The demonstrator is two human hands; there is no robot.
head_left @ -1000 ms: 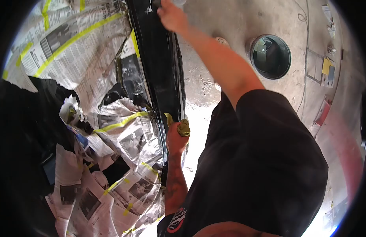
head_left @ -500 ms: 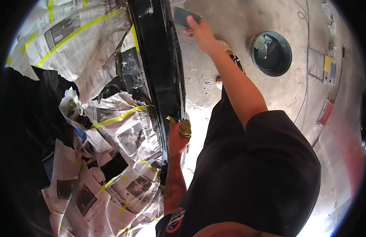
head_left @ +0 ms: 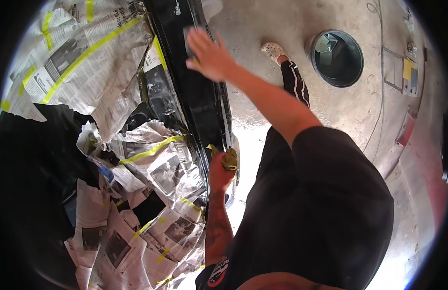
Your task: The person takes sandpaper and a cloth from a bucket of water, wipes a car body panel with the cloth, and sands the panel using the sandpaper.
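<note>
My left hand (head_left: pixel 221 174) is closed round a crumpled olive-yellow cloth (head_left: pixel 229 159) at the edge of a long glossy black car body panel (head_left: pixel 190 92). Farther up, my right hand (head_left: pixel 209 55) lies over the same panel with its fingers stretched out. Beneath those fingers is a dark green sheet of sandpaper (head_left: pixel 187 42); only a strip of it shows at their left side, the rest being covered by the hand. Some blur is on the right hand.
Newspaper (head_left: pixel 88 58) with yellow masking tape (head_left: pixel 93 60) covers the area left of the panel. A dark round bucket (head_left: pixel 336 58) holding liquid and some sheet pieces stands on the concrete floor (head_left: pixel 262 24). A cable (head_left: pixel 381 96) runs along the floor at right.
My right hand has moved left from above the floor onto the black panel, bringing the sandpaper with it and flattening out. My left hand still grips the cloth. The view has shifted slightly.
</note>
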